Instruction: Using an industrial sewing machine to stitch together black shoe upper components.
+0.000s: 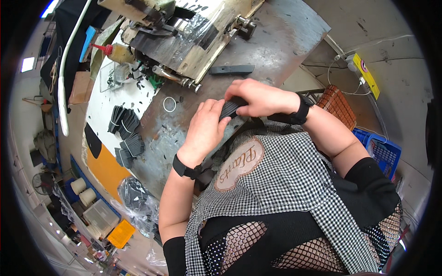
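A small stack of dark grey strips (230,108) sits between my two hands, close to the table's near edge. My left hand (204,128) is closed round its left end, thumb toward me. From the right, my right hand (260,98) grips the other end with bent fingers and thumb. Beyond my hands another dark grey strip piece (231,69) lies flat on the metal tabletop (281,37). To the left is a thin pale ring (170,104), perhaps a rubber band. Farther left lie several banded bundles of grey strips (131,145).
A worn machine (184,46) with metal rods stands at the back of the table. Left of it is a yellowish bottle (119,52) with a red nozzle. A brown basket (337,106) and a blue crate (380,149) stand at the right. Clear plastic bags (136,198) hang at the left.
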The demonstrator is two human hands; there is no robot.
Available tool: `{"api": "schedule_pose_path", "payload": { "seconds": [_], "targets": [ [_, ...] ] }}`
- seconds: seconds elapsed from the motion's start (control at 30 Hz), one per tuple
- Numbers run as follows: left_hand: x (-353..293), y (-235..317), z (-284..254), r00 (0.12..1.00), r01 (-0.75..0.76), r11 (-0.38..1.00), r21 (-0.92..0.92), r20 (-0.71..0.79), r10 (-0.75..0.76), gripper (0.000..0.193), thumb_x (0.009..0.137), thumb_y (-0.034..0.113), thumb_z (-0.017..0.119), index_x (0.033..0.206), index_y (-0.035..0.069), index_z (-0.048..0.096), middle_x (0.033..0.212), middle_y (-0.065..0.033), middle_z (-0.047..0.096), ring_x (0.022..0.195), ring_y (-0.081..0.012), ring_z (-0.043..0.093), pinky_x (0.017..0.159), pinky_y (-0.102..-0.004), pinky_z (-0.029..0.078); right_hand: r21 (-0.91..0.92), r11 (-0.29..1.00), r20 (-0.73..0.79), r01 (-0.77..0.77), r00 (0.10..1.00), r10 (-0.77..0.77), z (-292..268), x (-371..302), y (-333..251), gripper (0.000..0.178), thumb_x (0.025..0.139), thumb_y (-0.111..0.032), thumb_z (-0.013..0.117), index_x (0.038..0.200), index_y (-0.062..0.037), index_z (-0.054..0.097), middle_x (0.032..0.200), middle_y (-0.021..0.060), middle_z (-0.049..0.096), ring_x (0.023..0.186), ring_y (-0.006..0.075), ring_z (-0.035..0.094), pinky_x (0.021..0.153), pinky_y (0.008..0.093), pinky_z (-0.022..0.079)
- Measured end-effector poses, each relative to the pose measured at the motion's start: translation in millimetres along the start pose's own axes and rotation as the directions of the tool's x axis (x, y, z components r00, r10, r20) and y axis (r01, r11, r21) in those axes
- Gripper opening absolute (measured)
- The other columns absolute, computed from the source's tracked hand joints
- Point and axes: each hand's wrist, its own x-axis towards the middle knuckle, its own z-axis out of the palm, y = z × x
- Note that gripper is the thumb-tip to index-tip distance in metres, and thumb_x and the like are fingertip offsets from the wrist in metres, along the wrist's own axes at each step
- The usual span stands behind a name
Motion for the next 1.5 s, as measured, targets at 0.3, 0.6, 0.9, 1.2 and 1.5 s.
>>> {"api": "schedule_pose_path", "payload": {
  "seconds": [0.3,0.6,0.9,1.2,1.5],
  "targets": [
    [-18.3,-11.9,17.7,0.953,0.172,0.405,-0.898,0.047,-0.301,0.031,0.087,0.014,0.064,0.112,-0.004,0.055,0.102,-0.0069,0.062,0.090,-0.0108,0.059,0.078,-0.0261,0.049,0.822,0.547,-0.019,-0.159,0.952,0.306,21.4,2.0,-7.2,0.044,0.079,-0.007,0.072,0.116,0.0059,0.052,0.089,0.0023,0.062,0.082,0.0086,0.057,0.078,0.0230,0.047],
    [-16.3,-16.0,43.3,0.888,0.198,-0.030,-0.980,0.192,-0.417,0.029,0.091,0.021,0.060,0.110,-0.001,0.058,0.104,-0.0082,0.064,0.091,-0.0124,0.061,0.080,-0.0287,0.051,0.576,0.746,0.088,-0.335,0.933,0.350,44.4,-2.4,-4.9,0.041,0.085,-0.014,0.063,0.120,0.0026,0.051,0.097,0.0083,0.062,0.077,0.0116,0.060,0.065,0.0248,0.052],
    [-1.2,-14.4,55.1,0.837,0.133,0.823,-0.552,-0.382,-0.392,0.029,0.079,0.009,0.070,0.105,-0.001,0.062,0.102,-0.0128,0.063,0.091,-0.0201,0.061,0.078,-0.0295,0.051,0.424,0.762,0.016,-0.490,0.845,0.534,17.1,0.7,36.9,0.036,0.080,-0.012,0.068,0.112,0.0007,0.061,0.090,0.0022,0.065,0.077,0.0079,0.057,0.064,0.0217,0.046],
    [22.6,-16.9,67.1,0.844,-0.165,0.972,0.166,-0.486,0.226,0.039,0.081,0.002,0.056,0.120,0.003,0.054,0.124,-0.0145,0.052,0.118,-0.0316,0.049,0.096,-0.0404,0.042,0.449,0.720,-0.005,-0.529,0.805,0.594,4.7,0.1,43.8,0.040,0.071,-0.016,0.074,0.105,0.0026,0.064,0.086,0.0054,0.065,0.068,0.0115,0.056,0.062,0.0253,0.049],
    [26.2,-8.9,66.0,0.877,-0.127,0.980,0.153,-0.445,0.183,0.046,0.079,0.000,0.055,0.125,0.003,0.049,0.124,-0.0171,0.050,0.118,-0.0334,0.047,0.097,-0.0415,0.041,0.264,0.871,-0.377,-0.415,0.786,0.489,22.3,-13.7,41.2,0.034,0.071,-0.017,0.073,0.098,0.0022,0.065,0.087,0.0124,0.067,0.076,0.0200,0.064,0.071,0.0319,0.051]
  ]
}}
